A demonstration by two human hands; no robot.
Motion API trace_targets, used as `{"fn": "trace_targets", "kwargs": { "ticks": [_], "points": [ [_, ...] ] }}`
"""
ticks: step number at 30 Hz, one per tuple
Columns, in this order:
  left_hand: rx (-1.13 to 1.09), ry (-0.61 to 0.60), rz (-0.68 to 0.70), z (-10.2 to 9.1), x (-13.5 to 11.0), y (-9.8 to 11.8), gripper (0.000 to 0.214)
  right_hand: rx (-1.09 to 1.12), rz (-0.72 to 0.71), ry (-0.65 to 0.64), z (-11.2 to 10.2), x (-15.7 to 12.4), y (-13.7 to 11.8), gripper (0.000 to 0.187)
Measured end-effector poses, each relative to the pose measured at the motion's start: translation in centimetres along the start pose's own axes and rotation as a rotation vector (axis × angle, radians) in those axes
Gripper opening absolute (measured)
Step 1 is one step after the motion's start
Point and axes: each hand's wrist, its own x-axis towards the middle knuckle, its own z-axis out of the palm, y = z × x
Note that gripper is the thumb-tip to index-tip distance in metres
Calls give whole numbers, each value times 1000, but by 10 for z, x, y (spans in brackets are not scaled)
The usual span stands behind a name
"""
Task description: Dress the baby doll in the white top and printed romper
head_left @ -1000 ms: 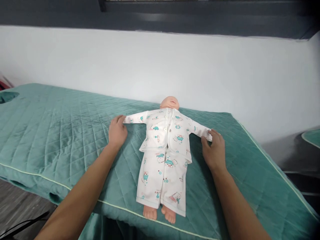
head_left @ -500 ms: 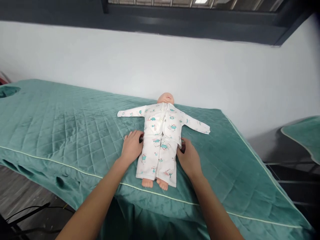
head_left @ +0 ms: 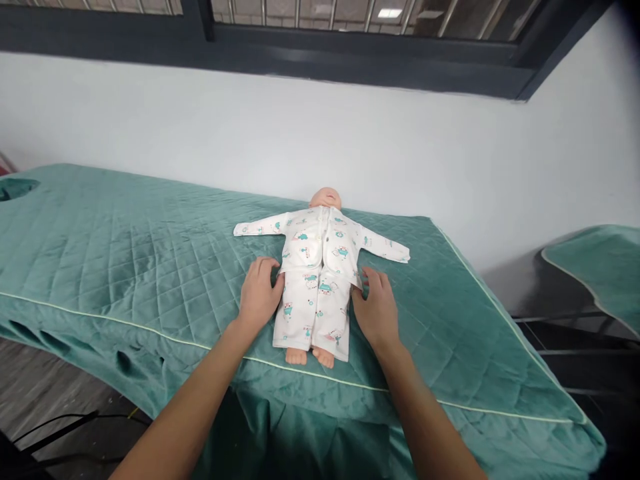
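A baby doll [head_left: 326, 197] lies on its back on a green quilted cover. It wears a white printed jacket [head_left: 305, 243], with both sleeves spread out sideways, and matching trousers [head_left: 313, 313]. The bare feet [head_left: 323, 357] stick out below the trouser legs. My left hand [head_left: 259, 293] is beside the doll's hip on the left, thumb and fingers apart, the thumb tip at the jacket hem. On the other side my right hand [head_left: 376, 303] is likewise open, its thumb against or very near the trousers' edge. Neither hand holds anything I can see.
The green quilted cover [head_left: 150, 260] drapes over a bed against a white wall [head_left: 280, 133]. A dark window frame [head_left: 350, 57] runs above. At the right stand another green-covered surface [head_left: 600, 267] and metal bars [head_left: 575, 352]. A hole [head_left: 17, 189] shows at the bed's far left.
My fingers have loosened from the sides of the jacket and trousers and spread apart. The doll stays lying in the same pose; the camera view has tilted up slightly.
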Motion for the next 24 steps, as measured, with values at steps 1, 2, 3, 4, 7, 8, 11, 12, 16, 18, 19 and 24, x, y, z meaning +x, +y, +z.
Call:
{"fn": "trace_targets", "kwargs": {
  "ticks": [1, 2, 3, 4, 7, 8, 11, 12, 16, 18, 19, 24],
  "points": [
    [-10, 8, 47, 0, 2, 2, 20, 16, -86, 33, 0, 1, -3, 44],
    [-27, 9, 87, 0, 4, 3, 23, 33, -165, 51, 0, 3, -6, 44],
    [-52, 10, 116, 0, 6, 5, 24, 49, -230, 57, 0, 4, -9, 45],
    [-82, 14, 137, 0, 7, 6, 23, 64, -279, 56, 0, 6, -11, 45],
    [-161, 36, 181, -1, 6, 8, 20, 108, -368, 44, 2, 6, -12, 45],
    [-169, 30, 189, -1, 5, 8, 19, 118, -385, 34, 3, 5, -11, 46],
    [-144, -22, 180, -3, -2, 7, 19, 132, -398, 1, 7, -3, -8, 48],
    [-138, -37, 167, -4, -6, 7, 19, 135, -387, -3, 8, -7, -9, 48],
    [-192, -58, 129, -20, -33, 11, 20, 195, -294, 33, -3, -29, -19, 42],
    [-238, -128, 114, -31, -54, 14, 22, 251, -266, -8, -13, -46, -29, 37],
    [-256, -175, 99, -37, -65, 15, 23, 271, -269, -67, -19, -55, -34, 34],
    [-233, -276, 35, -51, -106, 22, 27, 185, -302, -372, -29, -89, -59, 29]
  ]
}}
